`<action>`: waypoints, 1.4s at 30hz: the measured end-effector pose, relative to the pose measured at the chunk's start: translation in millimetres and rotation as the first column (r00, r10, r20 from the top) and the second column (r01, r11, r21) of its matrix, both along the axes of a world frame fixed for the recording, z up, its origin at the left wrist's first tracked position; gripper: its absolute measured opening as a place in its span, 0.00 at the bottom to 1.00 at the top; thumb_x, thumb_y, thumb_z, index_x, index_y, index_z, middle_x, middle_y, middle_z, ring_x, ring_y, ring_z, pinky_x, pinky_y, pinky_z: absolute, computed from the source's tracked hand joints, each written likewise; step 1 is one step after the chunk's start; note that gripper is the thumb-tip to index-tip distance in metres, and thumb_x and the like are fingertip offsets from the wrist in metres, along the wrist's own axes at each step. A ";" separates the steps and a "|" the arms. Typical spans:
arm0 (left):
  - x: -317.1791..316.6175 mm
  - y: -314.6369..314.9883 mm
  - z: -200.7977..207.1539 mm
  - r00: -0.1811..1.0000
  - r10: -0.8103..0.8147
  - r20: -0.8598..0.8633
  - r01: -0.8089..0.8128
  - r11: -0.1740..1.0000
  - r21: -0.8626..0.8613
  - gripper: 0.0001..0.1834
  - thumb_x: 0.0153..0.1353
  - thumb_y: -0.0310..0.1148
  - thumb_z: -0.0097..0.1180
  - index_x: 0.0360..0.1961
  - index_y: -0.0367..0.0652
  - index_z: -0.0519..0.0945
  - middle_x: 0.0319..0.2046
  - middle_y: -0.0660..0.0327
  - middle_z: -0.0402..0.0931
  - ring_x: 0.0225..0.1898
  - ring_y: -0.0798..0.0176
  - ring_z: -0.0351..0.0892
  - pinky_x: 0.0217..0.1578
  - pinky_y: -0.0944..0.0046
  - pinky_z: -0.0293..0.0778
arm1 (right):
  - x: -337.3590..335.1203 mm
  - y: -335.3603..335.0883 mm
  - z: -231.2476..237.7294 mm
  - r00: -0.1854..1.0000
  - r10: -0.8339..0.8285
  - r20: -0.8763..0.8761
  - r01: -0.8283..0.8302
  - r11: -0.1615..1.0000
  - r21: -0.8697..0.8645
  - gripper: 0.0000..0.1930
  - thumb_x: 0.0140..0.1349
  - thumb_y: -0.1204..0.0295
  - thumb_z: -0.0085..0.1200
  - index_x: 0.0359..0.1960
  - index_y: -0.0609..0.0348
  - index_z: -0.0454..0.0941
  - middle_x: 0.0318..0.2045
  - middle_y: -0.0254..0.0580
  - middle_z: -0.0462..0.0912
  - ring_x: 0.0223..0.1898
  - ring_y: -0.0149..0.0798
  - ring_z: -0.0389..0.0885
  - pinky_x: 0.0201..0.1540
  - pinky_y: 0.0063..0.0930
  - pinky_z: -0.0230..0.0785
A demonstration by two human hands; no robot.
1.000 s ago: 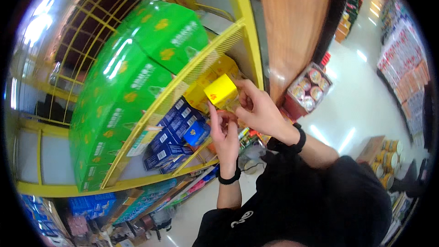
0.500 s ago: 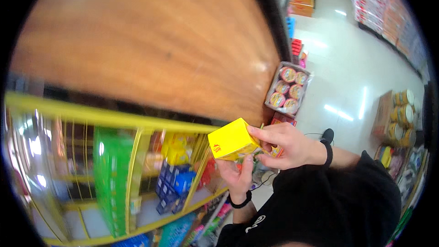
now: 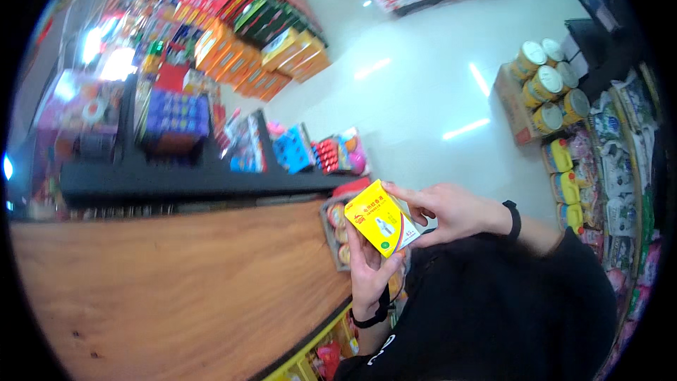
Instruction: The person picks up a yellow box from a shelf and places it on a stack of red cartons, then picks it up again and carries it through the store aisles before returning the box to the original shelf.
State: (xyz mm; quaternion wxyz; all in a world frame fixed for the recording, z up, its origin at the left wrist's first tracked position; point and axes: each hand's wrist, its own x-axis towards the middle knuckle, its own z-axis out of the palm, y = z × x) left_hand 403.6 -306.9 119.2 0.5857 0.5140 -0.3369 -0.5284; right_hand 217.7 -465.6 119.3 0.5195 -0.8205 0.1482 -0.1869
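Between both hands I hold a small yellow carton, tilted, with a printed face turned up. That face has red print, a little picture of a device and a white lower corner. My left hand supports it from the near side, its thumb on the lower edge and fingers along the left side. My right hand is closed on the far right edge, with some fingertips hidden behind the carton. Just beyond the left hand, a tray of round-lidded tubs is partly covered by the carton.
A wooden counter spreads to the left, bordered by a black shelf edge. Stacked orange boxes stand on the far left. On the right are large yellow tins and bagged goods along a shelf.
The view has swung so that more floor and shelves show and the counter lies lower left. The carton has been turned, bringing its picture face up. Both hands still hold it.
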 end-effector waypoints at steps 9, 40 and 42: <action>23.5 -180.5 20.4 0.930 -0.367 -0.013 0.365 0.923 0.119 0.67 0.48 0.19 0.75 0.80 0.42 0.38 0.71 0.49 0.62 0.71 0.53 0.67 0.68 0.53 0.67 | -21.5 -100.0 -8.3 0.934 -0.349 0.073 0.317 0.906 0.280 0.63 0.49 0.66 0.77 0.81 0.55 0.41 0.26 0.34 0.66 0.27 0.32 0.66 0.32 0.28 0.63; 383.2 -692.7 11.7 0.826 -0.189 0.531 0.299 0.945 -0.130 0.65 0.33 0.39 0.87 0.72 0.39 0.59 0.66 0.50 0.62 0.69 0.50 0.64 0.66 0.50 0.67 | 336.2 -658.3 16.1 0.998 -0.064 0.010 0.061 0.976 0.211 0.61 0.34 0.62 0.81 0.74 0.62 0.59 0.25 0.31 0.65 0.26 0.31 0.63 0.32 0.25 0.56; 400.3 -718.2 13.0 0.868 -0.112 0.483 0.209 0.966 -0.152 0.64 0.33 0.39 0.87 0.72 0.39 0.60 0.66 0.50 0.62 0.69 0.49 0.63 0.67 0.50 0.64 | 365.0 -695.7 23.1 1.000 -0.007 0.011 0.004 0.978 0.210 0.61 0.35 0.62 0.81 0.74 0.62 0.59 0.24 0.32 0.65 0.26 0.32 0.63 0.32 0.26 0.56</action>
